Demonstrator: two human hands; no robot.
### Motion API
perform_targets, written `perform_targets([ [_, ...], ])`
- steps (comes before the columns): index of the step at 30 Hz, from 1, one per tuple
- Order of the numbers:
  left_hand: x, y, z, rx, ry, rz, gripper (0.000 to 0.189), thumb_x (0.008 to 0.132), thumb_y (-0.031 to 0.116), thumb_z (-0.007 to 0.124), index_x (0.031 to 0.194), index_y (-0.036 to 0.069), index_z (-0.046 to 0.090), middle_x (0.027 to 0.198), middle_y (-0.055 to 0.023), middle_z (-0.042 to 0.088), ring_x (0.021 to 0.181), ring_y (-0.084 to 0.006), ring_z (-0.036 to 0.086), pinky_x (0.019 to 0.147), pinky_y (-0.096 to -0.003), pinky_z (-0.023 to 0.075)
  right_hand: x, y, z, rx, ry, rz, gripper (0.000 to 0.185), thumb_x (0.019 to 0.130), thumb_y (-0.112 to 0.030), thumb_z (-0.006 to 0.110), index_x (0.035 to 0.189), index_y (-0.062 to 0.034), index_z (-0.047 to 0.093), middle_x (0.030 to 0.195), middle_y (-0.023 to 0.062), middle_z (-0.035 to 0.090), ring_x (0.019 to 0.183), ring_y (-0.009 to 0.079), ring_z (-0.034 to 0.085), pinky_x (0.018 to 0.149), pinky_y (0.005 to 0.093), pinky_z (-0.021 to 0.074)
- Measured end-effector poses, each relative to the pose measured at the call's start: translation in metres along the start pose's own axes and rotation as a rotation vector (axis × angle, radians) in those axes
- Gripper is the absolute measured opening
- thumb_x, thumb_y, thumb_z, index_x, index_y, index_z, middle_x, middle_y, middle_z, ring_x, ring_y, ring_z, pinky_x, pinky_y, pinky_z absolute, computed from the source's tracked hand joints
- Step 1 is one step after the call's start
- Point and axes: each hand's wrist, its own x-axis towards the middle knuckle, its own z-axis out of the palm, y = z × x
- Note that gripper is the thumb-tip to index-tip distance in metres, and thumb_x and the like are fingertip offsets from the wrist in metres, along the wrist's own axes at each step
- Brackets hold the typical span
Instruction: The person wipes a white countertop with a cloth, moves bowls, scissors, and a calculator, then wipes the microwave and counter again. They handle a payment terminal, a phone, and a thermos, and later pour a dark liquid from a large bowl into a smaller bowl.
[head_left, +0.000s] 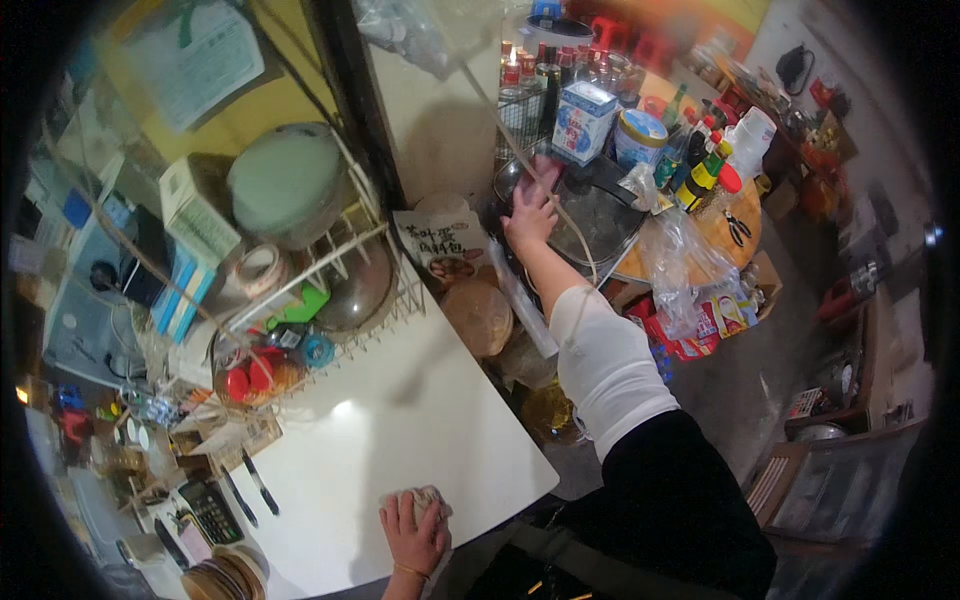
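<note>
My left hand (415, 531), with a thin band at its wrist, lies over a crumpled, light patterned cloth (433, 498) near the front edge of the white table (420, 420). My fingers curl over the cloth. Across a gap, my right arm in a white sleeve is stretched out; my right hand (531, 214) is at the near left side of a dark pan-like vessel (596, 214). A blurred pinkish-red thing (549, 171) is at its fingertips; whether I grip it cannot be told. A blue-and-white box (584, 121) and a tin (639, 139) stand just beyond.
A white wire rack (375, 217) stands along the white table's far side, with a tape roll (262, 264). Two pens (259, 482) and a calculator (211, 511) lie at left. Bottles (703, 175) and pliers (736, 229) occupy the round wooden table. A cable hangs across my right hand's area.
</note>
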Motion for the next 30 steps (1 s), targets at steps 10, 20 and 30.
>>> perform_targets([
  [10,0.03,0.012,-0.019,-0.058,-0.008,0.113,0.055,0.071,0.012,0.059,0.125,0.007,0.048,0.122,-0.0203,0.045,0.115,-0.0405,0.039,0.097,-0.0578,0.0291,0.102,0.057,0.049,0.086,-0.102,-0.2,0.039,0.089,-0.028,0.045,0.126,-0.0166,0.048,0.125,0.0113,0.045,0.116,0.0397,0.042,0.085,0.0523,0.0406],
  [20,0.022,-0.006,-0.001,0.041,-0.007,0.03,0.048,0.067,0.018,0.067,0.114,0.02,0.059,0.127,-0.0186,0.042,0.118,-0.045,0.037,0.095,-0.0584,0.0318,-0.019,-0.016,0.003,0.759,0.044,-0.142,0.045,0.079,-0.011,0.049,0.121,0.0039,0.048,0.127,0.0242,0.044,0.12,0.0386,0.04,0.102,0.037,0.0329],
  [30,0.154,0.022,0.014,-0.217,-0.006,0.282,0.045,0.066,0.023,0.068,0.109,0.015,0.056,0.126,-0.0166,0.042,0.118,-0.0408,0.036,0.095,-0.059,0.0299,-0.223,-0.008,-0.124,1.005,0.019,-0.835,0.027,0.074,-0.002,0.064,0.102,-0.0012,0.061,0.1,0.0136,0.058,0.087,0.0259,0.059,0.073,0.0304,0.0469],
])
